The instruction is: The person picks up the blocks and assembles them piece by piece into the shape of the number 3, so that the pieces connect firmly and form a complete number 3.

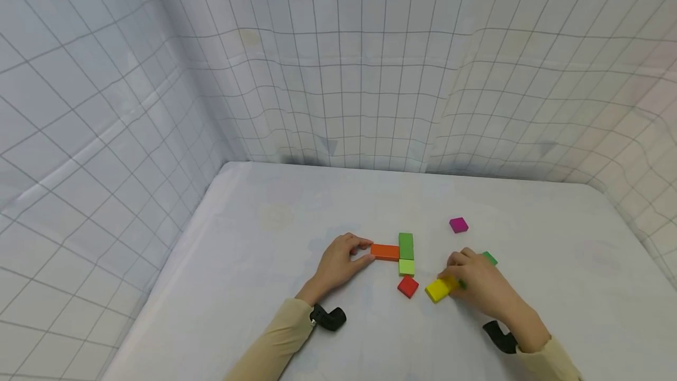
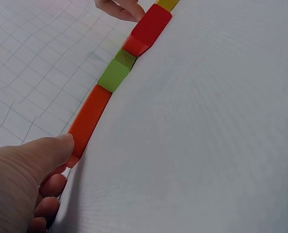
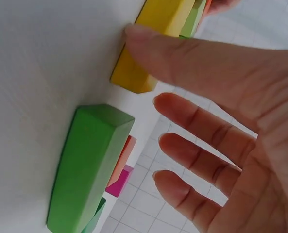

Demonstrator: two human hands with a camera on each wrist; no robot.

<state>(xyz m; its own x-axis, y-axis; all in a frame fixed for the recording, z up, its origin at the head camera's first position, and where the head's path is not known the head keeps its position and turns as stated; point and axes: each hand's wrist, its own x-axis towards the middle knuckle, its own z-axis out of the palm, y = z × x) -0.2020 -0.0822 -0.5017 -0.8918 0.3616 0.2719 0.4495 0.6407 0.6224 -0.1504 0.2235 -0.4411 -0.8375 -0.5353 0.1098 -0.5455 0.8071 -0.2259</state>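
My left hand pinches the left end of an orange block between thumb and fingers. That block's right end meets an upright green block, and a light green block adjoins its near end. Just below lies a red block, turned at an angle. My right hand holds a yellow block; in the right wrist view the thumb lies across it, the index finger is hidden, and the other fingers are loosely bent. Under this hand sits a long green block, mostly covered in the head view.
A magenta block lies farther back on the white table. Past my right hand shows the corner of another green block. An orange-red block appears behind the long green one. Grid-patterned curtains surround the table.
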